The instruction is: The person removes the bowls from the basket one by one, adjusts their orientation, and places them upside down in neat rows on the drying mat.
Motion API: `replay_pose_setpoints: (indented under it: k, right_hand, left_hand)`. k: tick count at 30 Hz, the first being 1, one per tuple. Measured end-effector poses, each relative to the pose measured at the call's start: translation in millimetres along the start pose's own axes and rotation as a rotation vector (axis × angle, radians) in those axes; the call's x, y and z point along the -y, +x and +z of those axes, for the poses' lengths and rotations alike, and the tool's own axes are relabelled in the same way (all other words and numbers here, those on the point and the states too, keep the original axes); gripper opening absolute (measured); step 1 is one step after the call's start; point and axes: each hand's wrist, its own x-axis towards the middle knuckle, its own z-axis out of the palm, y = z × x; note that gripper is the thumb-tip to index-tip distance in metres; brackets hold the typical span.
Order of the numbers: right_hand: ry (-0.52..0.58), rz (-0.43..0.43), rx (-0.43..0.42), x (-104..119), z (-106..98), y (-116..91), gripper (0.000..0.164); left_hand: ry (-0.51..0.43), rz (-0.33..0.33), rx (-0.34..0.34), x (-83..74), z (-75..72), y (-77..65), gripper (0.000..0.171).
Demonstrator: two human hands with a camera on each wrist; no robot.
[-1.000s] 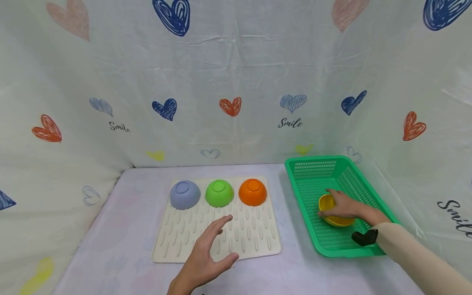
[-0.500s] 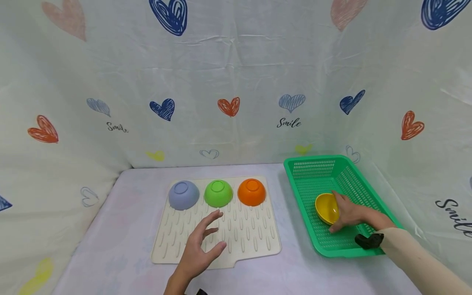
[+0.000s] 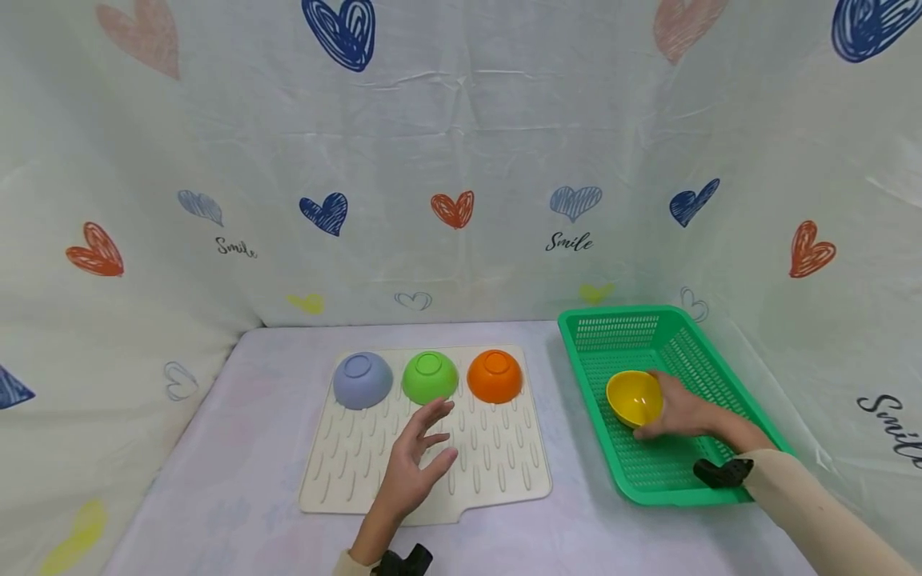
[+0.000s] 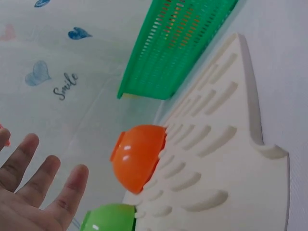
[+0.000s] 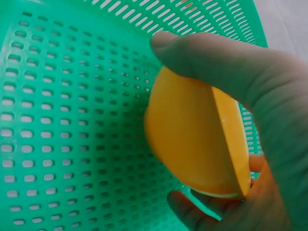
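In the head view, my right hand [image 3: 680,408] grips a yellow bowl [image 3: 634,398] inside the green basket [image 3: 634,488]. The bowl's opening faces up and toward me. From the right wrist, the thumb lies along one side of the bowl [image 5: 187,134] and the fingers curl around the other. My left hand [image 3: 410,464] hovers over a cream drying mat [image 3: 497,472], fingers spread, holding nothing. Along the mat's far edge, upside down, sit a lilac bowl [image 3: 362,381], a green bowl [image 3: 430,378] and an orange bowl [image 3: 495,376].
The basket stands right of the mat, close to the right-hand curtain [image 3: 828,344]. A curtain printed with hearts [image 3: 461,144] closes off the back of the cloth-covered table [image 3: 238,448]. Dark wrist cameras [image 3: 723,472] sit below both hands.
My right hand has shifted from over the yellow bowl to its right side, and the bowl has come up and left in the basket. The left hand has moved only slightly, still spread.
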Motion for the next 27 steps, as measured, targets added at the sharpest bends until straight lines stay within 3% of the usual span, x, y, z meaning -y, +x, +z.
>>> replay_pose_setpoints:
  k: [7, 16, 21, 27]
  right_hand:
    - [0.055, -0.009, -0.101, 10, -2, 1, 0.126]
    - [0.078, 0.005, -0.143, 20, -8, -5, 0.122]
    - [0.094, 0.007, -0.164, 24, -10, -9, 0.122]
    - [0.094, 0.005, -0.192, 32, -14, -15, 0.121]
  left_hand:
    - [-0.093, 0.004, 0.046, 2.3, 22.2, 15.7, 0.066]
    - [-0.178, 0.013, 0.130, 0.1, 48.6, 36.1, 0.066]
    - [-0.149, 0.010, 0.184, -4.6, 58.8, 45.4, 0.066]
    - [0.001, -0.034, 0.267, -6.7, 66.7, 56.9, 0.073]
